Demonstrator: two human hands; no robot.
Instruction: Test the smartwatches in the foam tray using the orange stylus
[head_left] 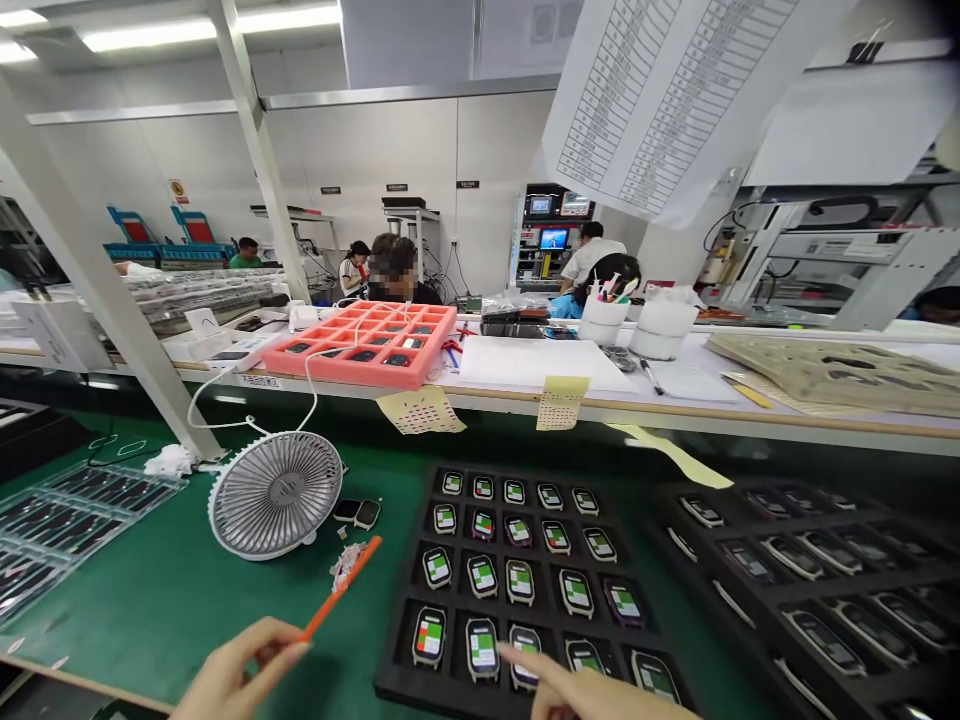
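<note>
My left hand (pixel 241 668) pinches the lower end of a thin orange stick (pixel 342 590), which tilts up and to the right above the green mat. My right hand (pixel 589 692) reaches in from the bottom with its index finger stretched out. That fingertip is at the right edge of a smartwatch (pixel 481 648) in the front row; whether it touches the screen I cannot tell. The black foam tray (pixel 391 668) holds several rows of smartwatches with lit screens. Most show green and white blocks, and some, like the front-left smartwatch (pixel 429 636), also show red or orange.
Right of the tray stands another black tray (pixel 757 632) of watches, mostly dark. A round fan (pixel 277 495), two loose watches (pixel 367 514) and paper scraps (pixel 346 566) occupy the mat's left. A pink foam tray (pixel 360 372) rests on the shelf. Co-workers sit beyond.
</note>
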